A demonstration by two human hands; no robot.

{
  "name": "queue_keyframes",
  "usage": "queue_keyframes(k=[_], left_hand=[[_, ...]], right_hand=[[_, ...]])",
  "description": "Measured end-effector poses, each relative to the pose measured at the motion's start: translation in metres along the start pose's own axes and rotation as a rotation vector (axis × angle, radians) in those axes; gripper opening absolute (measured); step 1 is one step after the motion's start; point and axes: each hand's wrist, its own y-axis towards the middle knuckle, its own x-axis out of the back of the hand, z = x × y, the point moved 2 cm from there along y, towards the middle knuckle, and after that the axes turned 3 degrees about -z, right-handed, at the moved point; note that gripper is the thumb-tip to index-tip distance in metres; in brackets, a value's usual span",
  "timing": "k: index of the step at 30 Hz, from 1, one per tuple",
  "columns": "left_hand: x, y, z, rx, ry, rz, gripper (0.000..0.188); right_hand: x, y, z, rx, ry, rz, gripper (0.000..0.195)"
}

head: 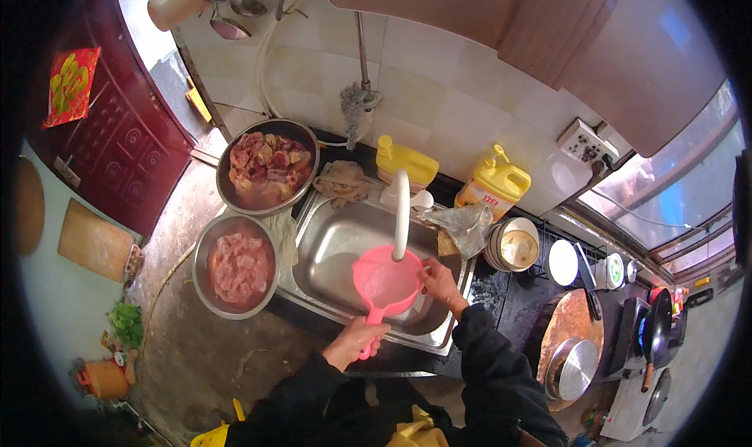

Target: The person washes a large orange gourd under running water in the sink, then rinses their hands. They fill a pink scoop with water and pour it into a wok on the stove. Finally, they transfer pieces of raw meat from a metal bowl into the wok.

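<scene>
My left hand (355, 340) is closed around the handle of a pink plastic water ladle (385, 273). The ladle is over the stainless steel sink (326, 259), its bowl just below the mouth of a white curved faucet (402, 212). Cloudy-looking liquid seems to be in it. At the right side of the bowl, my right hand (442, 283) holds the rim with curled fingers. Left of the sink stands a metal basin (202, 271) with pale raw meat pieces (239, 269) in pinkish liquid. Behind it, a larger pan (317, 147) contains darker raw meat chunks (270, 168).
Two yellow pump bottles (405, 162) (493, 182) and a rag (341, 182) line the sink's back edge. Stacked bowls (511, 244) stand to the right. Further right are a knife (587, 276), a round wooden board (573, 318) with a metal lid, and a wok (658, 323) over a blue flame.
</scene>
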Motion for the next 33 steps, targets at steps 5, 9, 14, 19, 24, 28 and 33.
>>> queue_keyframes(k=[5,9,14,19,24,28,33], left_hand=[[0.000,-0.007,0.002,-0.058,0.015,0.004,0.021],[-0.001,-0.007,0.000,-0.057,0.082,-0.054,0.021],[-0.002,-0.009,-0.003,-0.109,0.052,-0.018,0.020],[-0.005,-0.014,-0.002,-0.122,0.019,-0.010,0.020],[-0.010,-0.019,-0.008,-0.098,0.011,0.008,0.019],[-0.009,-0.023,-0.007,-0.141,0.003,0.040,0.019],[-0.011,-0.021,-0.005,-0.143,-0.049,0.051,0.018]], right_hand=[[0.004,0.005,-0.014,-0.071,0.110,-0.117,0.028],[0.004,0.004,-0.045,-0.113,0.071,-0.022,0.027],[0.000,-0.005,-0.057,-0.137,0.131,-0.003,0.026],[-0.004,-0.008,-0.059,-0.186,0.140,-0.004,0.026],[-0.003,-0.012,-0.066,-0.193,0.112,-0.016,0.025],[-0.008,-0.015,-0.073,-0.194,0.078,-0.015,0.026],[-0.014,-0.016,-0.083,-0.206,0.119,0.007,0.026]])
